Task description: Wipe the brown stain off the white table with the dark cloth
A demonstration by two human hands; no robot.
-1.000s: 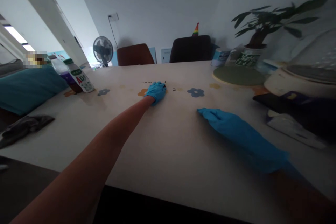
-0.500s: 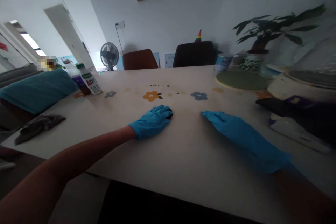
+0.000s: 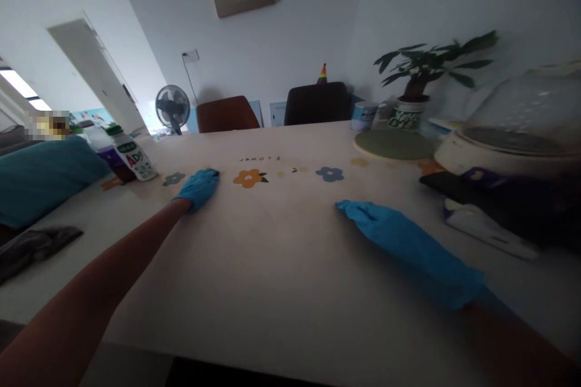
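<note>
My left hand (image 3: 200, 187), in a blue glove, is pressed down on the pale table (image 3: 254, 266) at the left of the printed orange flower. Its fingers curve over a small black thing (image 3: 216, 173); only an edge peeks out at the fingertips, so its kind is hidden. Well to the right, my right hand (image 3: 372, 221), also blue-gloved, rests at the tabletop with its fingers stretched out together. Nothing shows in it. The blue printed flower (image 3: 330, 174) lies just beyond its fingertips.
Two bottles (image 3: 134, 157) stand at the left, with a dark cloth (image 3: 39, 248) nearer me. At the right are a green round mat (image 3: 394, 144), a can (image 3: 364, 116), a potted plant (image 3: 411, 112), a glass-lidded pot (image 3: 508, 133) and a white pack (image 3: 488, 227). Chairs (image 3: 318, 103) stand behind.
My left hand has slid left and farther across the table, with the black thing under it. My right hand stays at nearly the same spot. The view has turned slightly.
</note>
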